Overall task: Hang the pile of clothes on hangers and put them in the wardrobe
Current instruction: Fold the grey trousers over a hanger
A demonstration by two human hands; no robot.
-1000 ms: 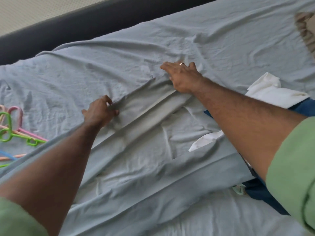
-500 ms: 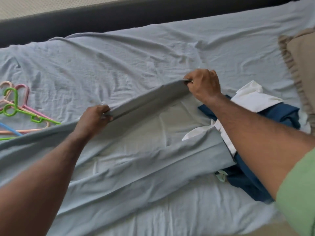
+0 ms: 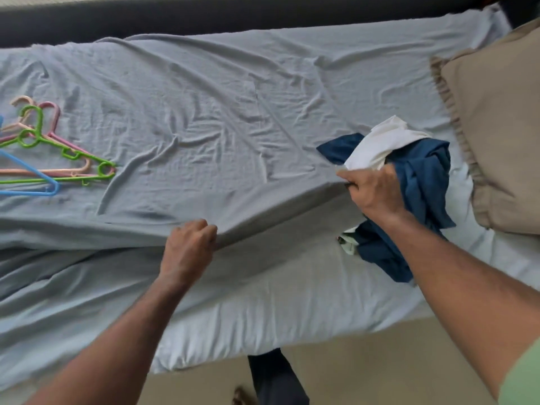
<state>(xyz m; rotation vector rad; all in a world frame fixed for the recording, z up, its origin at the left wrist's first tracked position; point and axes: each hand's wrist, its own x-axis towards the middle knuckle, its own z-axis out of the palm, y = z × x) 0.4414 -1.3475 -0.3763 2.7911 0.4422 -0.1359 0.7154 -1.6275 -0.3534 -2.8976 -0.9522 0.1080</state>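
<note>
On a bed (image 3: 263,325) covered in pale blue cloth, a person bends over a pile of laundry, seen from a head-worn camera looking down. At far left, a loose cluster of plastic hangers (image 3: 43,159) lies flat on the cover: green, pink, peach and blue ones overlapping, their hooks pointing toward the dark bed frame (image 3: 204,16) along the far edge. Near the middle, the left hand (image 3: 187,249) has its fingers (image 3: 204,229) curled tight around a raised fold of a grey-blue garment (image 3: 277,206), a long piece of fabric close in colour to the bed cover and stretched across the mattress. The fold runs up and to the right as a taut ridge to the right hand (image 3: 374,191), whose fingers are likewise clenched on the same garment, so the cloth is held off the bed between the two hands. Directly behind and beneath the right hand sits the rest of the pile: a crumpled dark blue garment (image 3: 423,182) with a white garment (image 3: 380,144) bunched on top of it, and a scrap of pale green cloth (image 3: 349,244) showing at its near edge. At far right, a beige pillow (image 3: 496,127) with a frilled border lies just beside the pile. A light green sleeve (image 3: 523,378) covers the right upper arm at the lower corner of the view. Below the mattress edge, tan floor (image 3: 380,361) shows.
</note>
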